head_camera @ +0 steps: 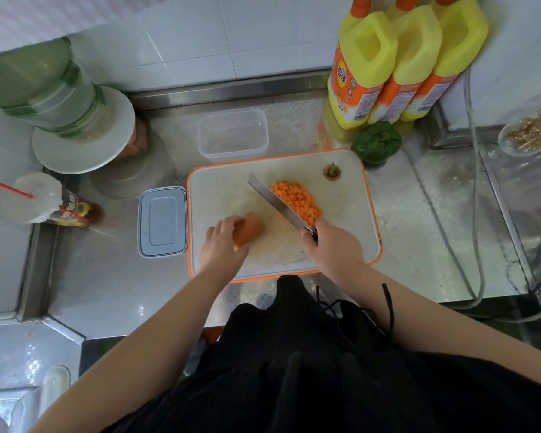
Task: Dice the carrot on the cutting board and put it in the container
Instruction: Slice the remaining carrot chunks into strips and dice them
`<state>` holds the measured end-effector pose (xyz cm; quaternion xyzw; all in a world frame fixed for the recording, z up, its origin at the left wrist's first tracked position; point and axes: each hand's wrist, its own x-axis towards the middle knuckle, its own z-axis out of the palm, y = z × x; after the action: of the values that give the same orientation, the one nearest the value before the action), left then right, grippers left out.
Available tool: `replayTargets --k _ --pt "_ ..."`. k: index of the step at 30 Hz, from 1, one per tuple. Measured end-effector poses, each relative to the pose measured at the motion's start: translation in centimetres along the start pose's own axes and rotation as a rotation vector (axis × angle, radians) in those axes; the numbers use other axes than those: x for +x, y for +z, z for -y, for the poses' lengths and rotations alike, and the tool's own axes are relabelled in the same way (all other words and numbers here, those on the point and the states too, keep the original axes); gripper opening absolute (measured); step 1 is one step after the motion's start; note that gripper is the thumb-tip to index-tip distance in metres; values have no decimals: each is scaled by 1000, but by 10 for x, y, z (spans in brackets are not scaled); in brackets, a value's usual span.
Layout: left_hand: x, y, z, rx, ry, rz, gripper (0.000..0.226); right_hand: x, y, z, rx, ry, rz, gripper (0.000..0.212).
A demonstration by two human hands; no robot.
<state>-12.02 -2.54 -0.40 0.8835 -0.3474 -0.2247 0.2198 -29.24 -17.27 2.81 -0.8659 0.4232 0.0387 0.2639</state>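
Observation:
A white cutting board with an orange rim (350,195) lies on the steel counter. My left hand (222,248) grips a thick carrot piece (250,228) at the board's left. My right hand (333,246) grips the handle of a knife (278,204), whose blade rests slanted against a pile of diced carrot (297,198) in the board's middle. The cut carrot top (332,172) lies at the far right corner. A clear, empty plastic container (233,134) stands just behind the board. Its grey lid (162,221) lies left of the board.
Three yellow bottles with orange labels (397,67) stand at the back right, a green vegetable (377,142) in front of them. A green-taped jar on a white plate (75,126) and a cup with a red straw (41,198) are at the left. Cables (475,182) run along the right.

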Motion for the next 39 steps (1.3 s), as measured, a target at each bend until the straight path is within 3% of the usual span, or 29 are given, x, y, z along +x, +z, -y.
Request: replayTargets --k 5,8,10,13,16,20,33,39 --pt "-20 11 -3 31 -31 9 64 -7 -1 2 -57 -142 -336 31" --pt "-23 6 -12 -38 123 -321 70 -8 3 -5 -103 -216 -460 33" --pt "-16 0 -25 105 336 -404 58 -8 6 -10 -157 -247 -475 33" --pt "-2 1 -53 402 558 -214 53 -10 9 -15 -228 -278 -490 35" --pt "11 9 -76 587 638 16 62 -12 10 -14 -279 -312 -497 34" --pt "28 14 -91 683 497 173 69 -12 10 -20 -314 -299 -490 30" --pt "56 -1 -78 452 89 230 54 -26 6 -66 -189 -47 -427 28" --pt "59 -12 -78 -92 101 -78 25 -25 -5 -63 11 37 -477 24"
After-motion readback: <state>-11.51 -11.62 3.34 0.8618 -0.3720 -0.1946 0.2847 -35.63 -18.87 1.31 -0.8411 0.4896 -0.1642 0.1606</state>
